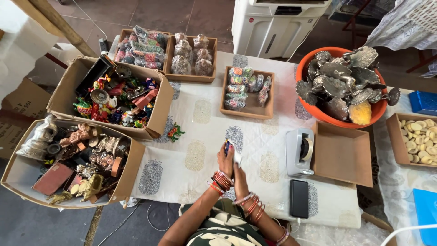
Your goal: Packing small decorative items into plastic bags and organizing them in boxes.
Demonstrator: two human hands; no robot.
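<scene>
Blue-and-white, a small packet (231,150) sits pinched between my fingers (226,152), left hand (224,163) and right hand (240,175) together mid-bench (205,136); I judge a loose pinch could drop it. At twelve o'clock, a wooden tray (248,93) holds wrapped figurines; at two, an orange tub (318,116) holds metal pieces.

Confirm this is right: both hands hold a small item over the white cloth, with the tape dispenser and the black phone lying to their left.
Wrong in one respect: the tape dispenser and phone lie to the right of the hands, not the left. The head view shows it. The left hand and right hand do hold a small item over the white cloth.
</scene>
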